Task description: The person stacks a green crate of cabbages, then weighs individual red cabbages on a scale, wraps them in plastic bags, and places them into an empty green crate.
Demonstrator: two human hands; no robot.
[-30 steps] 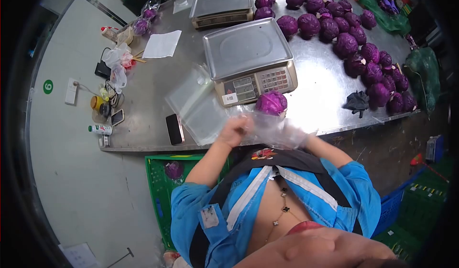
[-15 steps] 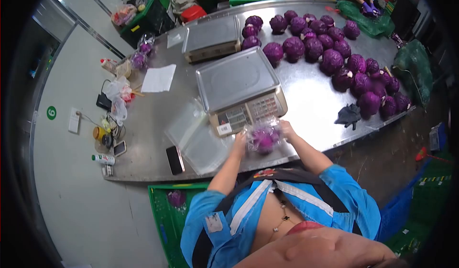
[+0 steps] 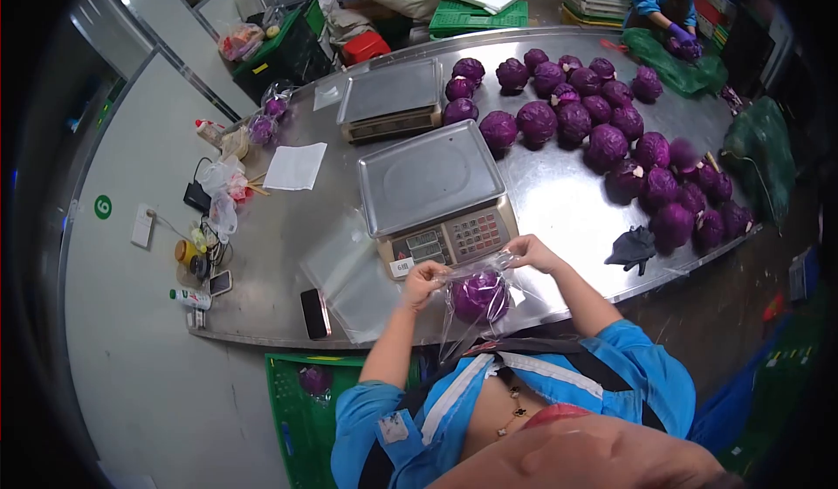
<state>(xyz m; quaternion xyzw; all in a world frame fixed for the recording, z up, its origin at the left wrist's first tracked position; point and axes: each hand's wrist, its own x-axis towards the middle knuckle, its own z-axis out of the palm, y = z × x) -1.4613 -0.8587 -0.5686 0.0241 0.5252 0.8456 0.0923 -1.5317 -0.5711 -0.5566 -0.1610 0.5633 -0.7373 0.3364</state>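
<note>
Two scales (image 3: pixel 430 177) beyond hands (image 3: pixel 422 285); phone (image 3: pixel 315 314) nearby

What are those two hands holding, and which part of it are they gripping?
A clear plastic bag with a red cabbage inside: the left hand and right hand pinch opposite sides of its edge nearest the digital scale.

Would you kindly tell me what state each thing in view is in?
Left hand, pinching the clear plastic bag.
Right hand, pinching the same bag.
Bag, top edge stretched between both hands.
Bagged cabbage, inside the bag.
Loose cabbages, unwrapped, clustered together.
Nearer scale, display too small to read.
Nearer phone, lying flat, screen dark.
White paper, lying flat.
Green crate, open-topped.
</note>
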